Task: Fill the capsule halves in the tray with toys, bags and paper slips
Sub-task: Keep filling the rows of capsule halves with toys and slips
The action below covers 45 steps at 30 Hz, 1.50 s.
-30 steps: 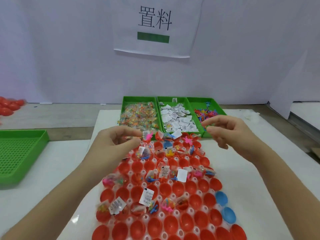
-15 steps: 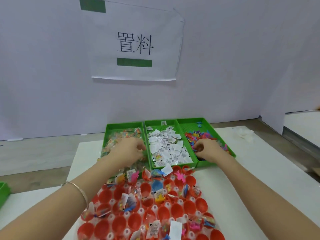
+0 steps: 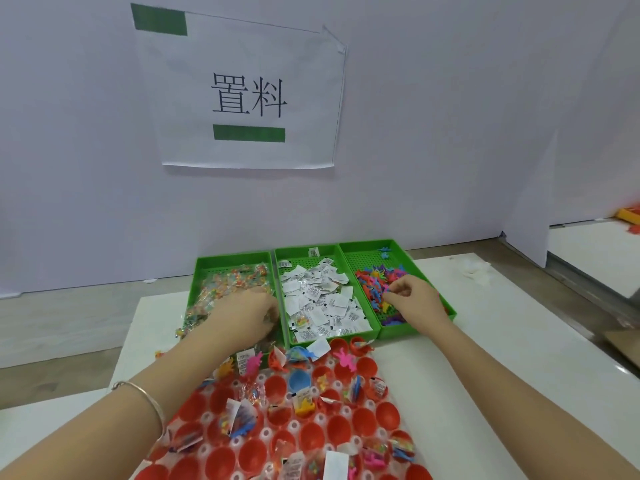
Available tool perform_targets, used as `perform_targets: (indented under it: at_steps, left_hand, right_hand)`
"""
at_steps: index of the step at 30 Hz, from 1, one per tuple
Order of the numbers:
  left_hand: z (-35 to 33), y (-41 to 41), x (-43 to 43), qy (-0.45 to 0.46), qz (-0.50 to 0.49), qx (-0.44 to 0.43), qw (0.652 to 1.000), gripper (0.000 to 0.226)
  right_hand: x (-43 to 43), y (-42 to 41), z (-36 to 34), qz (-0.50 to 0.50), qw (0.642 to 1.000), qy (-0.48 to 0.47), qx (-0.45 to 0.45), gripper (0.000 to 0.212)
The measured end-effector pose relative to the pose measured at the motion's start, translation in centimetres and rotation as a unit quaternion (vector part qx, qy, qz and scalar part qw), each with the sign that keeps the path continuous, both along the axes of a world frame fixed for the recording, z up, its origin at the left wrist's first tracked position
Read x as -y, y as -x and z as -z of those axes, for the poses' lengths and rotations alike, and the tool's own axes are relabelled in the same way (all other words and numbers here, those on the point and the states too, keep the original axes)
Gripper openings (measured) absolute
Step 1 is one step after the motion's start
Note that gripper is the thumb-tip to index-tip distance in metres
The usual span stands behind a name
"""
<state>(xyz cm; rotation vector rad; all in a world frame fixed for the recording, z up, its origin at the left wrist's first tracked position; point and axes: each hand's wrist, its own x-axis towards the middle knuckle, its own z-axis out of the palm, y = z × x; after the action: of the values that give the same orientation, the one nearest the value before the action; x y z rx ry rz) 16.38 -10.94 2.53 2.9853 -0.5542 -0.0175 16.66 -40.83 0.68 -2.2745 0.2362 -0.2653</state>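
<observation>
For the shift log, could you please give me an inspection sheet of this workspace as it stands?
Surface: white table, under everything.
Job's things: capsule tray of red capsule halves, some filled, several empty; behind it, green bins of bags, paper slips and toys.
Clutter: white scraps at the table's far right corner.
Grippers: left hand in the bags, fingers hidden; right hand pinches toys.
Cables: nothing seen.
Surroundings: paper sign on a white wall.
</observation>
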Motion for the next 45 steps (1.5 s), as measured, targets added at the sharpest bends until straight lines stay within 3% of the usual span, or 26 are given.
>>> perform_targets:
  at_steps: [4,8,13,16,19,22,25,27,30,33,36,40,45]
  left_hand:
    - [-0.7,0.7,-0.8,0.131,-0.033,0.001,0.991,0.007]
    - [-1.9,2.4,-0.9,0.294,-0.049,0.035,0.954,0.011]
    - [-3.4,4.3,1.4,0.559,-0.092,-0.095,0.818,0.011]
    - [-3.8,5.2,2.8,0.631,-0.075,-0.161,0.755,0.012]
    - [-3.9,5.9,3.9,0.705,-0.074,-0.212,0.673,0.009]
    - [-3.7,6.3,4.5,0.723,-0.066,-0.23,0.648,0.012]
    - [-3.5,6.3,4.8,0.708,-0.065,-0.215,0.67,0.013]
    - [-3.0,6.0,5.0,0.638,-0.056,-0.161,0.751,0.019]
    - [-1.8,4.8,5.6,0.458,-0.013,-0.058,0.887,0.031]
    - [-0.5,2.6,5.9,0.227,0.005,-0.021,0.974,0.032]
    - [0.1,0.9,6.1,0.078,0.017,-0.042,0.996,0.033]
    - [0.1,-0.3,7.4,-0.003,0.021,-0.037,0.999,0.022]
    - [-0.4,-1.3,7.9,-0.03,0.012,-0.017,0.999,0.022]
  right_hand:
    - [0.5,0.4,-0.4,0.023,0.995,-0.092,0.005,0.01]
    - [0.9,1.4,-1.1,0.034,0.985,-0.166,0.014,0.013]
    - [-3.1,4.1,-3.2,-0.075,0.956,-0.281,0.024,0.018]
    - [-6.6,5.9,-4.6,-0.169,0.934,-0.315,-0.002,0.014]
    - [-8.8,7.0,-5.4,-0.208,0.904,-0.372,-0.013,0.027]
    - [-9.9,7.4,-5.6,-0.197,0.892,-0.407,0.002,0.023]
    - [-10.1,7.4,-5.1,-0.159,0.898,-0.409,0.036,0.014]
    - [-10.0,7.4,-4.7,-0.122,0.907,-0.398,0.07,0.012]
    - [-9.3,7.4,-4.0,-0.054,0.897,-0.425,0.114,0.013]
    - [-8.3,7.7,-3.7,-0.025,0.869,-0.48,0.116,0.02]
    - [-6.8,8.3,-3.3,0.018,0.828,-0.544,0.133,0.027]
    - [-3.9,9.0,-2.2,0.083,0.762,-0.615,0.186,0.011]
    - [-3.1,9.5,0.0,0.098,0.763,-0.62,0.153,0.012]
